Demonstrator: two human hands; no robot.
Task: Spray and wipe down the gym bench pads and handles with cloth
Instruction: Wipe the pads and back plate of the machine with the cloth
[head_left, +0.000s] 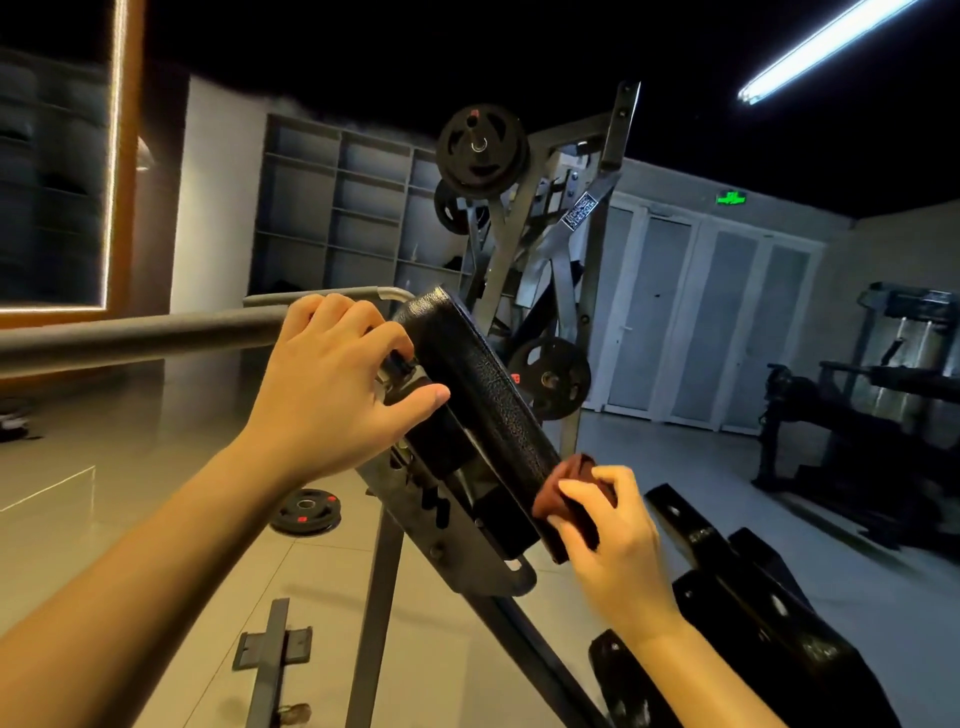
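Right hand pinches a folded rust-red cloth against the lower end of a tilted black pad; left hand curls round the grey handle bar by the pad's top. Wiping looks under way on 1 pad; the bar and the lower pad likely remain. No spray bottle shows

The tilted pad is covered in black leatherette, pebbly in grain with a soft shine, and the cloth against it is a soft, matt, rust-brown fabric. The long bar looks like smooth, dull grey metal, while the bracket plate under the pad is scuffed steel that glints faintly. The floor tiles are glossy and mirror the lights, and the weight plate on them looks matt, black and rubbery.
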